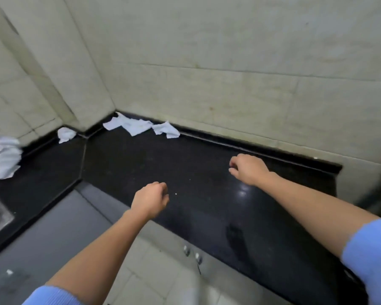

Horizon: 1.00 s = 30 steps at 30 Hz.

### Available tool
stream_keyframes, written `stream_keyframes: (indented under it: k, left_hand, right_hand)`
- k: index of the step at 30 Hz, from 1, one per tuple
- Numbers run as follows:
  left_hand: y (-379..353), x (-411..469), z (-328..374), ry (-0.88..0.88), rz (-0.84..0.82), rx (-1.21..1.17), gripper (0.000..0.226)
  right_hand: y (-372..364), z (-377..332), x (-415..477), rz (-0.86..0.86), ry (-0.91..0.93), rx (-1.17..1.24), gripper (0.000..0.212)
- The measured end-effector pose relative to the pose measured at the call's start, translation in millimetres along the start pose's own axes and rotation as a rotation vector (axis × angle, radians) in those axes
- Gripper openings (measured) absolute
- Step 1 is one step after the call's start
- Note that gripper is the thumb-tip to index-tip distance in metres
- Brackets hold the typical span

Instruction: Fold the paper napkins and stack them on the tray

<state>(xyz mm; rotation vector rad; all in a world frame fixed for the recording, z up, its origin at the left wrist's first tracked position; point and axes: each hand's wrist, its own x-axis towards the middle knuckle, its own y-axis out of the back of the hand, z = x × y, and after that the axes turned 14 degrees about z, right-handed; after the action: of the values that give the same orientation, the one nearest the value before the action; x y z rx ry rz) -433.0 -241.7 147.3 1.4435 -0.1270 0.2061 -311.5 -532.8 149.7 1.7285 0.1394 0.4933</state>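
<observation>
The countertop (185,164) is showing glossy black with fine pale speckles and is catching a white glare patch; the crumpled napkins (128,125) along its back edge are reading white with a faint bluish tint; the wall tiles (229,62) are showing pale grey-green with faint veining and thin darker joint lines; the sleeves (53,296) are showing light blue, finely ribbed; the panels (163,271) below the counter are looking off-white; their knobs (186,249) are gleaming silver.

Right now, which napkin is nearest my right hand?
The crumpled napkin at the right end of the row along the back wall; the other napkins lie further left, away from your right hand.
</observation>
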Motion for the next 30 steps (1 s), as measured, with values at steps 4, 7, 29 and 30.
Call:
stream_keyframes:
  k: [4,7,29,30]
  left_hand:
    - [1,-10,-66,0.115,-0.003,0.012,0.018]
    - [-6,-7,-105,0.161,-0.02,0.02,0.017]
    - [-96,242,-272,0.034,-0.23,-0.062,0.02]
    - [-102,255,-280,0.022,-0.241,-0.075,0.02]
  right_hand:
    - [-29,-63,39,-0.026,0.098,0.006,0.022]
    - [-55,-99,73,-0.05,0.136,0.02,0.022]
    - [-217,-152,303,-0.225,-0.12,0.051,0.025]
    - [-224,-153,312,-0.234,-0.155,0.046,0.026]
